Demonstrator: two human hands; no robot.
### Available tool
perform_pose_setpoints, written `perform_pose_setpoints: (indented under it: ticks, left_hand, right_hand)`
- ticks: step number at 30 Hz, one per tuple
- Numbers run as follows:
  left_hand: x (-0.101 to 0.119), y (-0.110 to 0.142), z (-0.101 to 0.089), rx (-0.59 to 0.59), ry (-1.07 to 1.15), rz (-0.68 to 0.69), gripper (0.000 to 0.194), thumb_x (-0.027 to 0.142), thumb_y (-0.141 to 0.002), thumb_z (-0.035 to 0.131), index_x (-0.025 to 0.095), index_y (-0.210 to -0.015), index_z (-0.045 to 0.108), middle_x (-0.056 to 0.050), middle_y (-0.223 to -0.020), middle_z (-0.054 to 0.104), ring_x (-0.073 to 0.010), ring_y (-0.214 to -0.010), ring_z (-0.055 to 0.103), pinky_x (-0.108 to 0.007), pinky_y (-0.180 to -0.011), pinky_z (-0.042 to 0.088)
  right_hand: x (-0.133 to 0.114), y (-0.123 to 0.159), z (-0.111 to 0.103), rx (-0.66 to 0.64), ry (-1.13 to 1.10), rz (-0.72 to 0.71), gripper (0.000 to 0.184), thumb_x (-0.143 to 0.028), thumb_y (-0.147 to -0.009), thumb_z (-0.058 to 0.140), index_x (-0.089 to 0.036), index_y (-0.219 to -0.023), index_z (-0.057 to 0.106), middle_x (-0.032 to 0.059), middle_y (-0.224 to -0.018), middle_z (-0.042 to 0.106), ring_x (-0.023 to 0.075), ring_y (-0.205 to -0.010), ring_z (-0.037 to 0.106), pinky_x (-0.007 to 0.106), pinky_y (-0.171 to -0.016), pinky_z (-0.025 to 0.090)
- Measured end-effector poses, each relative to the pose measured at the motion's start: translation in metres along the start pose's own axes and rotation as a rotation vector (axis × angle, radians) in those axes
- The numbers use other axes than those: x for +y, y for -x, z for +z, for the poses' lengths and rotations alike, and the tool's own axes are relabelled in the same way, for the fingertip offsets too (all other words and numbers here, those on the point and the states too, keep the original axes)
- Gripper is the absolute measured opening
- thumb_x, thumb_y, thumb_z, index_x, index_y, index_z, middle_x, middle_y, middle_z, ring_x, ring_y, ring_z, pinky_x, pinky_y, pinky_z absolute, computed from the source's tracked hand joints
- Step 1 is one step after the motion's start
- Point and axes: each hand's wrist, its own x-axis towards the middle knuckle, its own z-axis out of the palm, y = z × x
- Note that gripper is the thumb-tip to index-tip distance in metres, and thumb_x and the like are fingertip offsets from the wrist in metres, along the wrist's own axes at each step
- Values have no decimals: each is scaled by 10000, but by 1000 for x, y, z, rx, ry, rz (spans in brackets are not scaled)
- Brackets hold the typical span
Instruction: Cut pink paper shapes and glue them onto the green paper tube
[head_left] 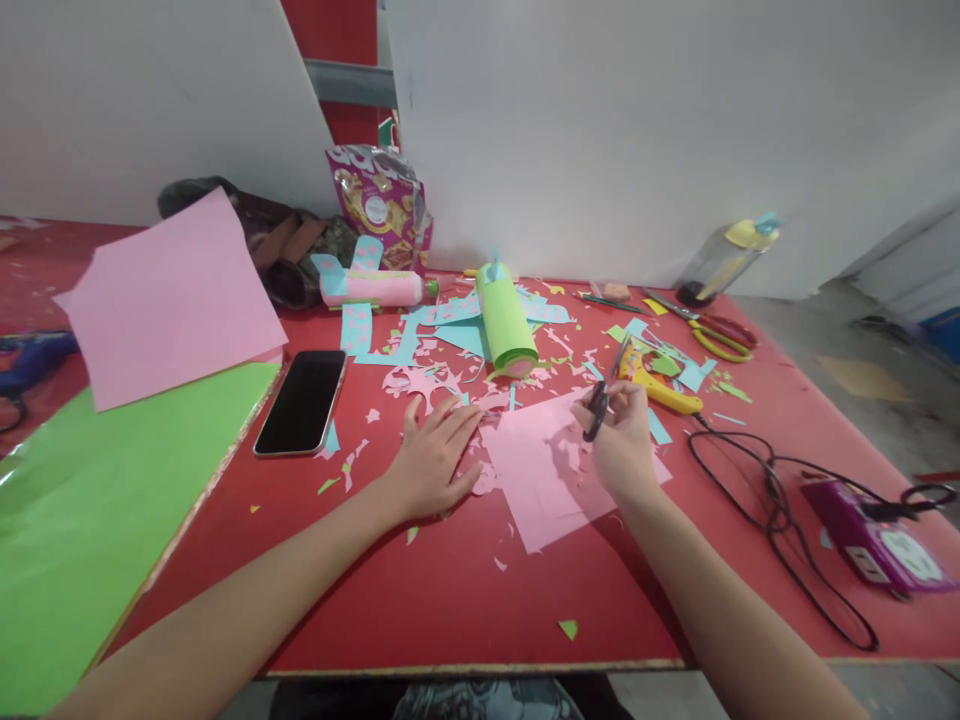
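My left hand (436, 458) lies palm down on the red table with its fingers spread, over small pink paper scraps. In my right hand (621, 430) is a pair of scissors (597, 411) with dark handles, held above a pink paper sheet (536, 478). The sheet lies flat between my two hands, and other pink pieces rest on it. Beyond it, a green paper roll (504, 315) lies with blue paper wings beside it. Past my right hand, a yellow hot glue gun (660, 385) lies on its side.
A phone (301, 403) lies left of my left hand. Large pink (176, 300) and green paper sheets (127, 500) cover the left side. At the back are a pink-wrapped bottle (382, 289) and a snack bag (382, 205). A black cable (772, 490) runs to a purple power strip (874, 535) at right.
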Motion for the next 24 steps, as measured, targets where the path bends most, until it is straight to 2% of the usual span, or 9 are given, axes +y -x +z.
perform_pose_setpoints:
  ticks: [5, 9, 14, 17, 24]
  left_hand:
    - [0, 3, 0, 193, -58, 106, 472, 346, -819, 374, 77, -1194, 472, -120, -1252, 491, -293, -1214, 295, -484, -1015, 47]
    - [3, 4, -1, 322, -157, 245, 371, 307, -805, 410, 131, -1091, 569, -65, -1186, 561, -276, -1223, 279, -467, -1030, -1]
    - [9, 4, -3, 295, -284, 257, 276, 298, -786, 419, 205, -889, 658, 10, -1207, 549, -286, -1268, 203, -477, -1028, -96]
    - [13, 5, -3, 298, -331, 261, 264, 319, -788, 416, 231, -822, 663, 44, -1225, 531, -275, -1295, 137, -476, -1021, -136]
    - [20, 10, 0, 312, -395, 319, 228, 292, -802, 420, 259, -856, 639, 75, -1276, 476, -227, -1323, 13, -473, -1010, -176]
  right_hand:
    - [3, -7, -6, 19, -47, 25, 376, -83, -531, 633, -246, -748, 373, -86, -677, 492, 70, -559, 485, 177, -480, 368]
    - [0, -2, -2, -66, -96, 118, 397, -107, -497, 666, -242, -728, 372, -90, -657, 502, 79, -544, 487, 214, -510, 409]
    - [-5, 13, 8, -253, -200, 254, 384, -99, -515, 676, -233, -712, 375, -90, -649, 507, 79, -557, 487, 231, -542, 429]
    - [-5, 19, 10, -275, -160, 191, 396, -77, -516, 687, -231, -721, 386, -90, -649, 511, 72, -570, 498, 201, -532, 409]
    - [0, 24, 12, -257, -105, 154, 392, -90, -529, 675, -242, -731, 375, -90, -651, 504, 80, -577, 514, 183, -486, 403]
